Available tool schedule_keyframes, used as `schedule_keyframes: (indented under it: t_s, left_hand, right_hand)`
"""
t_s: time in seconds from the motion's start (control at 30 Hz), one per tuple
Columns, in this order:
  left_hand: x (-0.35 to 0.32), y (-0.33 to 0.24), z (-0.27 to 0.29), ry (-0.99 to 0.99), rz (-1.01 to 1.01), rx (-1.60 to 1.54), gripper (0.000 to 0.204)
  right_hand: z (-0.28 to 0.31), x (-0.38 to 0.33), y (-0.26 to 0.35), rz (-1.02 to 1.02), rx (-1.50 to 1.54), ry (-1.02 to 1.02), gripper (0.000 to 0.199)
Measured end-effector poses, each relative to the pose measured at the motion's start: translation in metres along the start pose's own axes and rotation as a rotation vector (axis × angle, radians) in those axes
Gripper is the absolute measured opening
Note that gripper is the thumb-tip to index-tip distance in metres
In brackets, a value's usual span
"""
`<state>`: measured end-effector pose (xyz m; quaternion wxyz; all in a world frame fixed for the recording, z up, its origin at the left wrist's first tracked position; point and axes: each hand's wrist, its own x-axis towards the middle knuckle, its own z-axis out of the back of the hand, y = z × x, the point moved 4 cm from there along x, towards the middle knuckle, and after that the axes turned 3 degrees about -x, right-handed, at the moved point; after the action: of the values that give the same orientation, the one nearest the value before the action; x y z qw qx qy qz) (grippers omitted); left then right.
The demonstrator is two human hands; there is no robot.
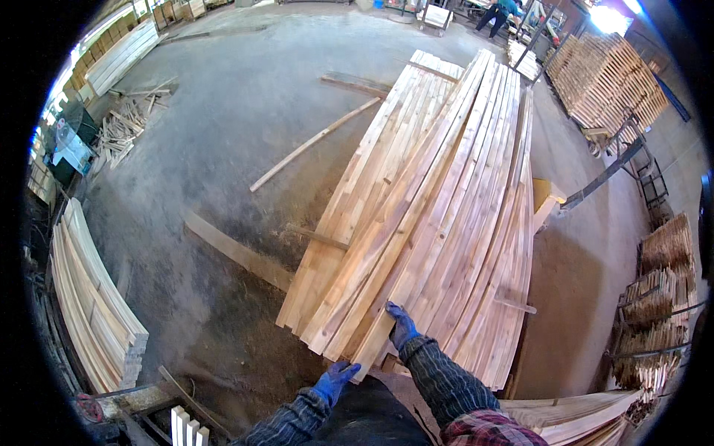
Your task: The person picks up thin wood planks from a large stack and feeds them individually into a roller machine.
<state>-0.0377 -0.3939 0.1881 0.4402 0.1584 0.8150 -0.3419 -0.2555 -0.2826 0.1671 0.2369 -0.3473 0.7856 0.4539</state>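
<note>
A tall stack of long, pale wooden boards [446, 215] runs away from me across the middle. My left hand [335, 382], in a blue glove, grips the near end of one wooden board [375, 343], its fingers along the left corner. Further up that board, my right hand [402, 325], also blue-gloved, holds its right edge with the fingertips over the top. The board lies lengthwise on top of the stack, its near end sticking out slightly toward me. The undersides of both hands are hidden.
Thin crosspieces [318, 238] stick out of the stack's sides. Another board pile [97, 297] stands at the left. Loose strips [316, 145] lie on the floor beyond. Stacked lumber [606, 82] and a metal frame [647, 167] are at the right. A distant person [502, 13] bends at the back.
</note>
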Motion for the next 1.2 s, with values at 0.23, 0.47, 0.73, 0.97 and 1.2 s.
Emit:
schedule_keyframes:
  t_s: [0.23,0.47,0.73,0.97,1.2]
  left_hand:
    - [0.002,-0.151,-0.094,0.209,-0.528,0.61,0.084]
    - [-0.003,-0.175,-0.128,0.441,-0.199,0.59,0.099]
    - [-0.198,-0.087,0.039,0.263,-0.004,0.8,0.079]
    - [-0.391,-0.07,0.107,-0.006,-0.251,1.034,0.067]
    - [-0.319,-0.058,0.13,-0.582,-0.552,1.378,0.106]
  right_hand:
    - [-0.053,-0.121,-0.016,-0.133,-0.103,0.245,0.05]
    - [-0.046,-0.18,-0.056,-0.315,-0.519,0.916,0.049]
    - [-0.048,-0.009,0.081,-0.066,0.088,0.329,0.048]
    - [-0.12,0.025,0.142,0.202,-0.1,0.328,0.082]
    - [-0.143,-0.029,0.033,0.3,-0.266,0.302,0.075]
